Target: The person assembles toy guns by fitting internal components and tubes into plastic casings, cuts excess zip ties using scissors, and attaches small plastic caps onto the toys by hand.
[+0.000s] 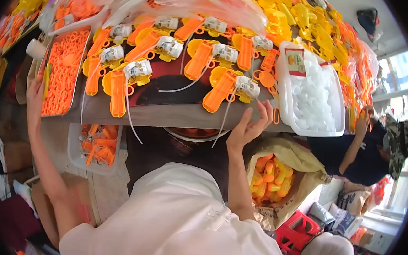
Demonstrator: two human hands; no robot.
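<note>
My left hand [35, 96] is at the far left, against the outer side of a tray of small orange ring-ended parts [66, 71]. Its fingers look stretched along the tray's edge, beside a thin yellow strip [46, 82]. My right hand [251, 126] is raised over the table's front edge, fingers apart, holding nothing. Just beyond its fingertips lies an orange and yellow plastic toy [220, 93] with a clear-and-grey mechanism [247, 87] and a white strip hanging from it. Several similar toys, one being a front-left toy [118, 92], lie in rows on the table.
A white bin of translucent plastic pieces [314, 100] stands right of the toys. Yellow parts [303, 20] are heaped behind. Below are a sack of orange and yellow pieces [272, 178], a clear tub [99, 148] and a red stool [297, 233]. Another person's arm [356, 139] is at right.
</note>
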